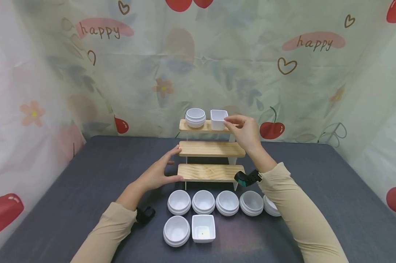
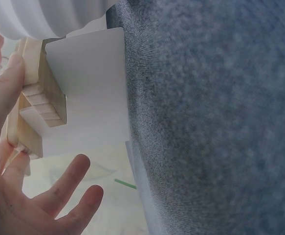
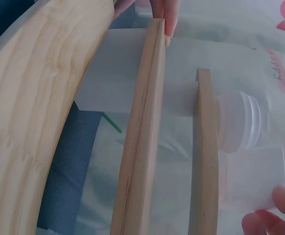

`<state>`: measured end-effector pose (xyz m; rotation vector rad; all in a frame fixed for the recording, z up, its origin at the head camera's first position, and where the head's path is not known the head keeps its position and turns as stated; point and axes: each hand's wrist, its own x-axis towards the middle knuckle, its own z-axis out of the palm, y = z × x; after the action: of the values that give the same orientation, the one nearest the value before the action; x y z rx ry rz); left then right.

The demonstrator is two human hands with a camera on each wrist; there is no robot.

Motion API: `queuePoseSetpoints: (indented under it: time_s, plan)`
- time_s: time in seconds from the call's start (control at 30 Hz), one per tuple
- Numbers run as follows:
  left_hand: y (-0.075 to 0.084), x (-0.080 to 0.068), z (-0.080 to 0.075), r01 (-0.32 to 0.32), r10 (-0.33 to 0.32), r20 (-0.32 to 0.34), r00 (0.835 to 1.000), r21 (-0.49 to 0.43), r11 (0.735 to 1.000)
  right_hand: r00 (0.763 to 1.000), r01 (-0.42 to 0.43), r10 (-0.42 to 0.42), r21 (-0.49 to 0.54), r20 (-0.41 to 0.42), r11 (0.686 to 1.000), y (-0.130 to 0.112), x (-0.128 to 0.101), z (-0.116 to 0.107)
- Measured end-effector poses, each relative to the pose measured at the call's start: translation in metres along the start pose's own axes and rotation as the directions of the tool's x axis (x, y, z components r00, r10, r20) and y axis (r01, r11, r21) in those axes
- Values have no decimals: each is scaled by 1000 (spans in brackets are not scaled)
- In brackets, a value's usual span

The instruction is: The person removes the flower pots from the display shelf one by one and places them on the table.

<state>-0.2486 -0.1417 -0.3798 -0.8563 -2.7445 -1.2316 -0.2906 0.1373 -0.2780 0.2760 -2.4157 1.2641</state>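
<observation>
A three-tier stand has wooden boards [image 1: 212, 149] on white side supports [image 2: 93, 88]. On its top board, a white square cup [image 1: 217, 120] sits right of a round white bowl [image 1: 195, 117]. My right hand [image 1: 245, 133] pinches the square cup's right side between thumb and fingertips, also visible in the right wrist view. At the stand's left end, my left hand [image 1: 156, 170] holds on, its thumb against the lowest board [image 1: 211, 172] and its forefinger at the middle board. The left wrist view shows two other fingers spread free beside the stand.
In front of the stand, several round white bowls [image 1: 203, 202] form a row, the rightmost partly behind my right sleeve. Nearer me are another round bowl [image 1: 176, 231] and a square white bowl [image 1: 203, 228]. A patterned cloth [image 1: 204, 73] hangs behind the dark table [image 1: 129, 153].
</observation>
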Motion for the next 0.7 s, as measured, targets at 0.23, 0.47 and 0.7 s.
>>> queuePoseSetpoints:
  time_s: [0.23, 0.47, 0.7]
  plan:
    - [0, 0, 0, 5, -5, 0, 1000, 0, 1000, 1000, 14, -14, 1, -3, 1000, 1, -3, -1]
    - [1, -1, 0, 3, -3, -2, 1000, 2, 1000, 1000, 30, -30, 2, -6, 1000, 1, -5, -3]
    - [-1, 0, 0, 4, -4, -1, 1000, 10, 1000, 1000, 26, -26, 0, -7, 1000, 1, -8, -6]
